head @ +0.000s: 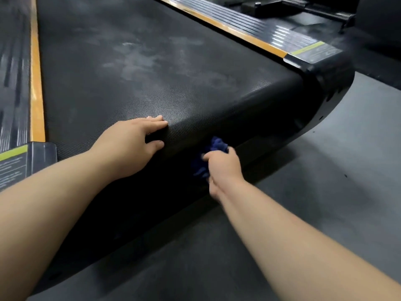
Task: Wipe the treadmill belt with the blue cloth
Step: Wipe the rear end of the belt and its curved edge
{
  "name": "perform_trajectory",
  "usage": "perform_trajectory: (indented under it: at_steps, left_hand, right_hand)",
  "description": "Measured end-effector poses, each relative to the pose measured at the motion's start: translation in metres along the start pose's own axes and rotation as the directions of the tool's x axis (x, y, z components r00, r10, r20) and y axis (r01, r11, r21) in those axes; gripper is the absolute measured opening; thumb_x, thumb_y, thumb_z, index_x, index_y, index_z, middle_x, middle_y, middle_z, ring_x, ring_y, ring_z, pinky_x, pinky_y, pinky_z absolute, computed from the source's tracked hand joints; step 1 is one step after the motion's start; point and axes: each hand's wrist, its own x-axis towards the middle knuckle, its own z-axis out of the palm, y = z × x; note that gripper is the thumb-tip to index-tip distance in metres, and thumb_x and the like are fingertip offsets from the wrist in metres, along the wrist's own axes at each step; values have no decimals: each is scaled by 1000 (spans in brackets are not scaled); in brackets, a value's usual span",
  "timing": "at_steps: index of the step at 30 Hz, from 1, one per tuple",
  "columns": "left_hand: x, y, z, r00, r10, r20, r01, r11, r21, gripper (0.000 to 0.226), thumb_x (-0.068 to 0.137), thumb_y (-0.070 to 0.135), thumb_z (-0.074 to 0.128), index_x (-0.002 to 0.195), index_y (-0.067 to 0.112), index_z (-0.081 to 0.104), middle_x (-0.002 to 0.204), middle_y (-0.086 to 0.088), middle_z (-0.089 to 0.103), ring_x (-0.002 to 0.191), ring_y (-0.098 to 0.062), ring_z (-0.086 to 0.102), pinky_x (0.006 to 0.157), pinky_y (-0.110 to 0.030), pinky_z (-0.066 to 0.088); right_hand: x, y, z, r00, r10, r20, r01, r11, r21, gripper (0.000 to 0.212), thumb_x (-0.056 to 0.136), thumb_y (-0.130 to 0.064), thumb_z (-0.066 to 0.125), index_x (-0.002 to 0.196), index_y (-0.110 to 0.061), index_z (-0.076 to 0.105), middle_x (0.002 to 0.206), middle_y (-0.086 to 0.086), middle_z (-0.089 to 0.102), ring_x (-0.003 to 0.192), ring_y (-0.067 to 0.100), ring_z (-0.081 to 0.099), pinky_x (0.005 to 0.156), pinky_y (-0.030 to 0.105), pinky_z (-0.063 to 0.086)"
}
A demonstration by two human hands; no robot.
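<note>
The left hand [132, 140] lies spread on the rounded rear end of the treadmill belt [134, 68], fingers straight over the top of the curve and thumb lower down against the belt's face. Just to its right and lower on the same curve, the right hand [223, 168] grips the bunched blue cloth [217, 146], fingers curled round it; the cloth pokes out above the knuckles and to the hand's left, pressed against the dark vertical part of the belt. The right hand is a little blurred.

Beyond the left hand's fingertips the belt's flat top carries pale, dusty smears. An orange strip [36, 83] borders the belt left of the left hand, with a ribbed side rail [13, 72] outside it and a labelled end cap [19, 161] beside the left forearm. Far to the right, another orange strip [227, 29] and ribbed rail [273, 29] end in a glossy black corner cap [321, 68]. Grey floor [325, 166] lies under and right of the right forearm. Nothing stands between the hands and the belt.
</note>
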Motion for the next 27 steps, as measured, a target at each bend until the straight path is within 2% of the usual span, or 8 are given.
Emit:
perform_trajectory:
  at_steps: [5, 9, 14, 19, 22, 23, 25, 27]
  left_hand:
    - [-20, 39, 9, 972, 235, 11, -231, 961, -154, 79, 72, 45, 69, 143, 39, 34, 149, 13, 35, 138, -3, 28, 116, -27, 19]
    - [-22, 61, 31, 945, 299, 129, -288, 952, -99, 104, 70, 38, 74, 145, 51, 3, 157, 17, 12, 139, -6, 29, 108, -28, 34]
    - [-2, 55, 29, 974, 226, 13, -225, 973, -53, 82, 71, 29, 70, 144, 39, 33, 135, 10, 48, 118, -18, 50, 97, -29, 41]
    - [-6, 52, 37, 974, 185, -127, -205, 964, -167, 47, 72, 18, 68, 117, 28, 61, 114, 3, 57, 101, -24, 58, 87, -34, 47]
    - [4, 45, 36, 884, 260, -389, -297, 954, -38, 43, 71, 12, 63, 113, 22, 68, 112, -7, 58, 96, -32, 54, 84, -39, 47]
    - [12, 44, 36, 864, 292, -411, -298, 953, 49, 38, 74, 16, 62, 111, 23, 69, 115, -7, 59, 97, -35, 53, 83, -43, 48]
    - [23, 43, 40, 886, 341, -314, -290, 936, 201, 39, 79, 29, 55, 116, 26, 67, 131, -4, 56, 109, -38, 52, 83, -53, 49]
    - [22, 39, 47, 919, 374, -121, -323, 894, 310, 55, 76, 41, 49, 128, 25, 57, 147, -5, 41, 125, -38, 43, 92, -63, 41]
  right_hand:
    - [-21, -15, -13, 928, 169, 331, -220, 968, 121, 34, 83, 2, 46, 113, -6, 60, 99, 17, 65, 81, 30, 64, 70, 37, 55]
    - [-22, -56, -33, 774, 335, 537, -323, 939, -120, 37, 75, -7, 36, 100, -14, 61, 86, 9, 63, 81, 24, 60, 90, 41, 47]
    - [-35, -92, -45, 684, 438, 584, -191, 880, -436, 33, 72, 7, 30, 90, -10, 52, 59, -2, 53, 49, 7, 50, 93, 38, 44]
    - [-21, -83, -59, 845, 329, 421, -83, 859, -505, 30, 88, 5, 46, 106, -14, 60, 92, 5, 70, 88, 14, 67, 77, 34, 54]
    - [0, -75, -62, 973, -25, 231, 124, 896, -426, 23, 87, 0, 51, 103, -15, 58, 95, 6, 65, 92, 22, 62, 74, 31, 51]
    - [10, -73, -64, 951, -263, 162, 309, 809, -499, 25, 84, -4, 53, 105, -15, 58, 100, 6, 63, 95, 22, 59, 79, 31, 49]
    - [26, -73, -66, 733, -625, 268, 575, 359, -735, 44, 76, -10, 53, 120, -16, 57, 129, 10, 54, 117, 25, 49, 101, 31, 36]
    - [37, -71, -63, 639, -589, 494, 641, 52, -766, 67, 72, -11, 49, 138, -20, 45, 153, 9, 29, 138, 29, 28, 114, 35, 22]
